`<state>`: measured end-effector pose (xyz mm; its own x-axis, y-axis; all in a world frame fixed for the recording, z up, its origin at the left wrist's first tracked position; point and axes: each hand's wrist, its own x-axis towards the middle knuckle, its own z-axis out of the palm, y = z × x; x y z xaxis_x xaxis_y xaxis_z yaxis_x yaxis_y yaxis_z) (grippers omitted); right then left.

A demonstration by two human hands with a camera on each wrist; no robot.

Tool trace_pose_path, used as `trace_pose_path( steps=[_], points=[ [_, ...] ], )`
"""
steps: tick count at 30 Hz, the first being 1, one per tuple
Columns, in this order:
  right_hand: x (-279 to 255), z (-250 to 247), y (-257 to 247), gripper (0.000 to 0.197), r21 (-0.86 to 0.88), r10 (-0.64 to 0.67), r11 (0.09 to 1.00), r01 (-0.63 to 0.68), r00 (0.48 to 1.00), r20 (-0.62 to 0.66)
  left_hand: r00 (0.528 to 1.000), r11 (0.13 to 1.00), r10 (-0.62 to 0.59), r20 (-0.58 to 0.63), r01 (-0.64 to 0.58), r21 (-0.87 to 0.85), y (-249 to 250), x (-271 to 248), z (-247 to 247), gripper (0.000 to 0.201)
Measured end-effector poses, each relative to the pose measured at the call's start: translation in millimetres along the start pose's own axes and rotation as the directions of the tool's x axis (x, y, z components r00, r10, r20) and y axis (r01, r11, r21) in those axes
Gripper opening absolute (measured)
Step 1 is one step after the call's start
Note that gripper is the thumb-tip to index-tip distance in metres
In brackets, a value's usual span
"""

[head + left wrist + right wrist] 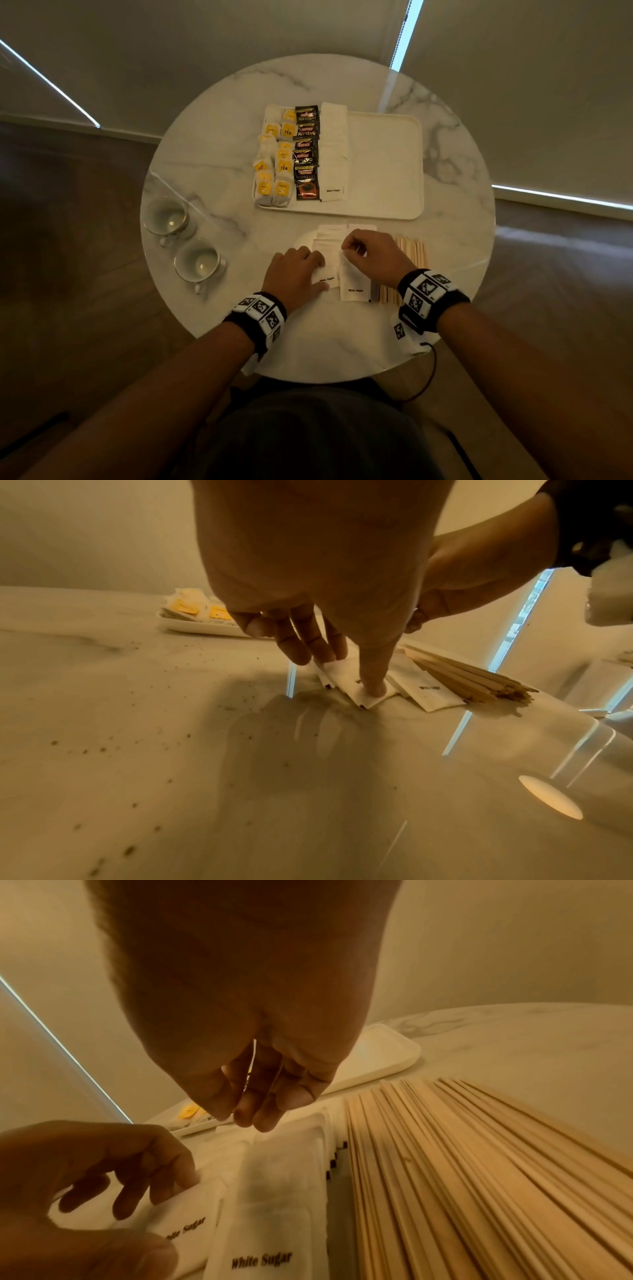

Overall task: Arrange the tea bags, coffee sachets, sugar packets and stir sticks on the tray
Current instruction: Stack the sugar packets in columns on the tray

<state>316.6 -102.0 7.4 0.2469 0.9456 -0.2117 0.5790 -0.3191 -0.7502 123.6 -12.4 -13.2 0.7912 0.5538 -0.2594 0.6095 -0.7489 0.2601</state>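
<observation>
The white tray holds tea bags, coffee sachets and a column of sugar packets along its left part. Loose sugar packets lie near the table's front, with wooden stir sticks beside them on the right. My left hand grips one packet lengthwise on the table, thumb pressing its near end. My right hand has its fingertips bunched at the far end of the neighbouring packet and seems to pinch it.
Two glass cups stand at the table's left edge. The right part of the tray is bare. The round marble table ends just before my body, and my right wrist hovers over the stir sticks.
</observation>
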Motion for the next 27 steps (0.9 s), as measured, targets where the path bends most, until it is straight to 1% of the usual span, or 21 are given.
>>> trace_pose_path(
  steps=[3, 8, 12, 15, 19, 23, 24, 27],
  points=[
    [-7.1, 4.0, -0.7, 0.008, -0.012, 0.016, 1.000, -0.016, 1.000, 0.002, 1.000, 1.000, -0.020, 0.007, 0.020, -0.016, 2.7, -0.9, 1.5, 0.042],
    [-12.4, 8.6, -1.7, 0.012, -0.014, 0.057, 0.998, -0.057, 0.998, 0.013, 1.000, 0.999, -0.018, 0.002, 0.018, -0.039, 0.6, -0.7, -3.2, 0.026],
    [-12.2, 10.7, -4.2, 0.022, -0.011, 0.049, 0.999, -0.048, 0.994, 0.098, 1.000, 0.997, -0.006, -0.004, 0.006, -0.080, -1.3, 1.9, -16.6, 0.015],
    [-9.9, 12.1, -8.4, 0.021, -0.053, 0.014, 0.999, -0.007, 0.992, 0.121, 1.000, 0.993, 0.018, -0.012, -0.019, -0.117, -4.3, 6.0, -24.6, 0.015],
    [-5.7, 15.8, -9.4, 0.012, -0.055, -0.026, 0.998, 0.030, 0.996, 0.086, 1.000, 0.991, 0.007, -0.009, -0.009, -0.132, -8.6, 11.3, -25.5, 0.013],
    [-2.4, 13.2, -7.0, 0.014, -0.049, -0.002, 0.999, 0.005, 0.998, 0.063, 0.997, 0.996, -0.061, 0.044, 0.064, -0.062, -11.8, 14.9, -17.1, 0.031],
    [-2.0, 11.6, -6.1, 0.014, -0.051, 0.008, 0.999, -0.005, 0.998, 0.060, 0.996, 0.996, -0.077, 0.045, 0.079, -0.050, -11.9, 15.4, -15.4, 0.030],
    [-3.1, 7.1, -3.6, 0.014, -0.049, 0.024, 0.999, -0.022, 0.998, 0.054, 0.996, 0.995, -0.084, 0.027, 0.085, -0.047, -10.5, 14.7, -13.4, 0.018]
  ],
)
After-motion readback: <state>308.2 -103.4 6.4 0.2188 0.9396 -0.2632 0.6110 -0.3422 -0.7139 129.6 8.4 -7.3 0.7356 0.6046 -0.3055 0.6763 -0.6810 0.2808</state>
